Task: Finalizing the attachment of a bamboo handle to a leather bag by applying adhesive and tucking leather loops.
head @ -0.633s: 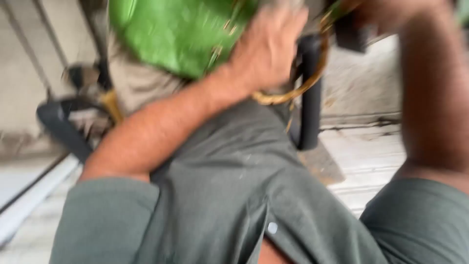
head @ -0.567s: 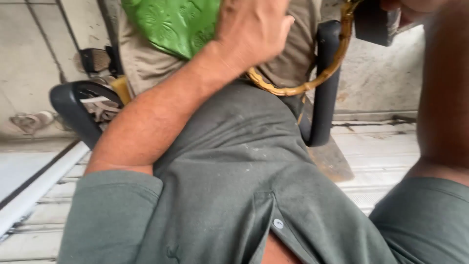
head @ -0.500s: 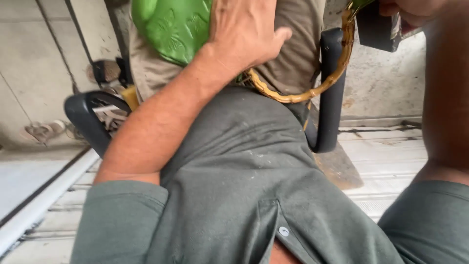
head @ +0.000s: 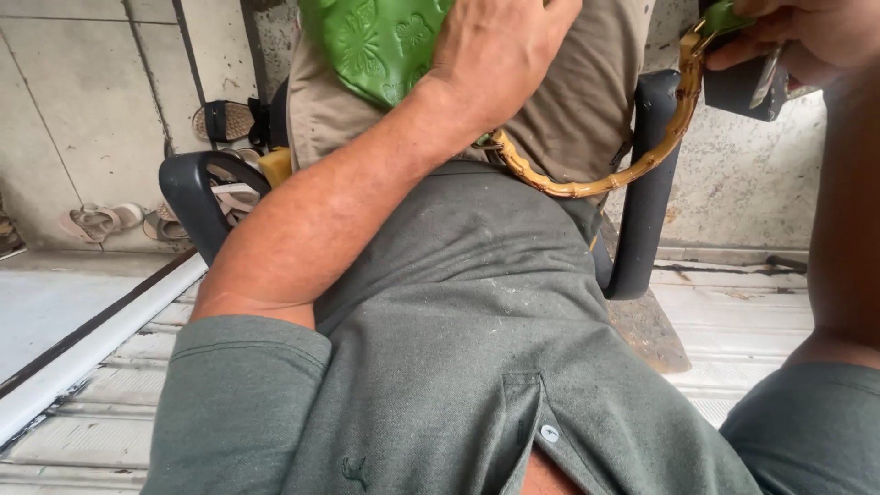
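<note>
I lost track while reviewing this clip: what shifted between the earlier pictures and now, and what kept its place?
The view steadied and sharpened. The green embossed bag sits a little higher in the picture, more of it cut off by the top edge. The left hand stays pressed on it, and the right hand keeps its grip on a dark object by the curved bamboo handle. The black chair is unchanged.

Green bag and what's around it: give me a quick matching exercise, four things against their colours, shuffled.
Things:
1. embossed bag under the left hand
2. curved handle
3. chair arm
4. polo shirt

Colours:
A. black
B. grey-green
C. bright green
D. tan bamboo

Pairs: 1-C, 2-D, 3-A, 4-B. The right hand grips the handle's upper end.
</note>
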